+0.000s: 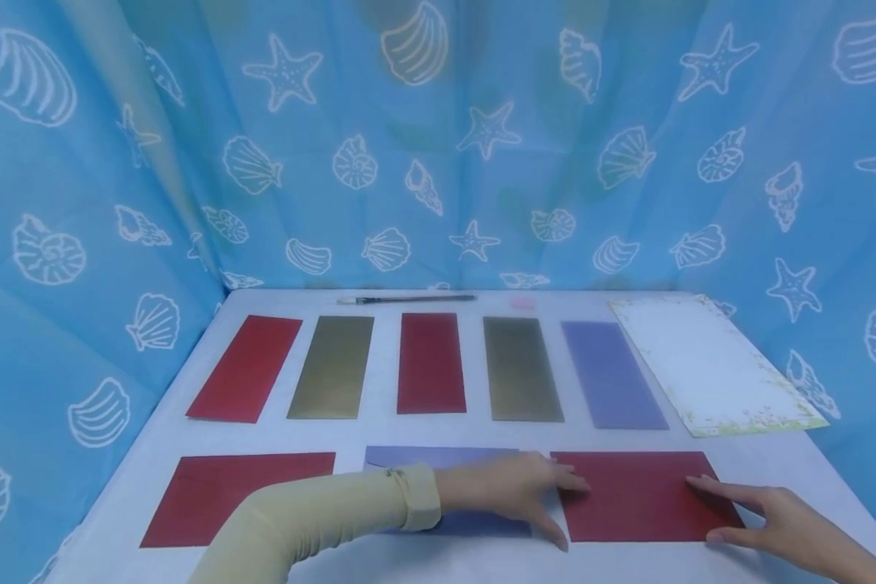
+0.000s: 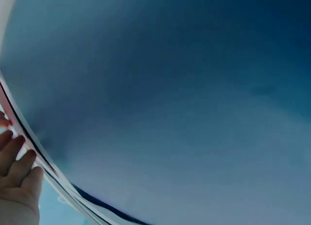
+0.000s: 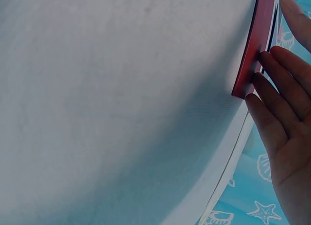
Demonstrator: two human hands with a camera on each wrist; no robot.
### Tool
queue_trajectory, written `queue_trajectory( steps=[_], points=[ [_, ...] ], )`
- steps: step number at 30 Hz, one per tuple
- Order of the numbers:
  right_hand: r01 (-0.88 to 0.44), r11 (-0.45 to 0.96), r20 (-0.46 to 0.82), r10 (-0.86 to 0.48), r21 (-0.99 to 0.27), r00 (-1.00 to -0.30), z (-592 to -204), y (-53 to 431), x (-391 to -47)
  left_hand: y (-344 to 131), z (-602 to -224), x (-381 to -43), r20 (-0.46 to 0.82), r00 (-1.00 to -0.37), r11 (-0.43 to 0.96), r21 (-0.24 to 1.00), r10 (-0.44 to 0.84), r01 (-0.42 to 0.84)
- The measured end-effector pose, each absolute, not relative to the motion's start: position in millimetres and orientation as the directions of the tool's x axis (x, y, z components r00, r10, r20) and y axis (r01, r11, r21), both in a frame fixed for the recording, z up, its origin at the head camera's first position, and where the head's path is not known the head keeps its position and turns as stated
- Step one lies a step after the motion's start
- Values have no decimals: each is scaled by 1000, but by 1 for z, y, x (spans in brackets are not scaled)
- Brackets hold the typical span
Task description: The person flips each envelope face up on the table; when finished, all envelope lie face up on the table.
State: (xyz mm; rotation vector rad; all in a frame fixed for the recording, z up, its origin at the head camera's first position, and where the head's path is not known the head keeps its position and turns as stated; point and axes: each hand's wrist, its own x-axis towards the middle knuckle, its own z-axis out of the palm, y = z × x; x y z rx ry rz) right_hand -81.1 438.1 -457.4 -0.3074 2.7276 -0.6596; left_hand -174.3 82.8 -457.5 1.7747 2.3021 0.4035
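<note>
A red envelope [image 1: 638, 499] lies flat at the front right of the table. My left hand [image 1: 514, 487] reaches across to its left edge, fingertips over that edge and thumb spread toward the front. At its right end is my right hand [image 1: 781, 519], index finger extended on the red surface and thumb by the lower right corner. The right wrist view shows the fingers [image 3: 272, 111] fairly straight beside the red envelope's edge. A purple envelope [image 1: 445, 456] is partly covered by my left forearm. In the left wrist view, only some fingers [image 2: 22, 169] appear at the lower left.
Another red envelope [image 1: 255, 478] lies front left, partly behind my sleeve. Behind is a row of red, gold and purple envelopes, with a purple one [image 1: 613, 373] at its right. A floral-bordered sheet [image 1: 708, 365], a brush [image 1: 409, 299] and a small pink item [image 1: 522, 302] lie farther back.
</note>
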Motion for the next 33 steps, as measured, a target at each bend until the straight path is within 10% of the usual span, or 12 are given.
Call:
queue_trajectory(
  steps=[11,33],
  points=[
    [78,849,-370,-143,-523,-918,-457,428,-81,92,-455,-170,2,-223,216,236,975,947],
    [64,830,-366,-174,-555,-914,-457,432,-80,98,-446,-160,-126,-181,175,-54,975,983]
  ],
)
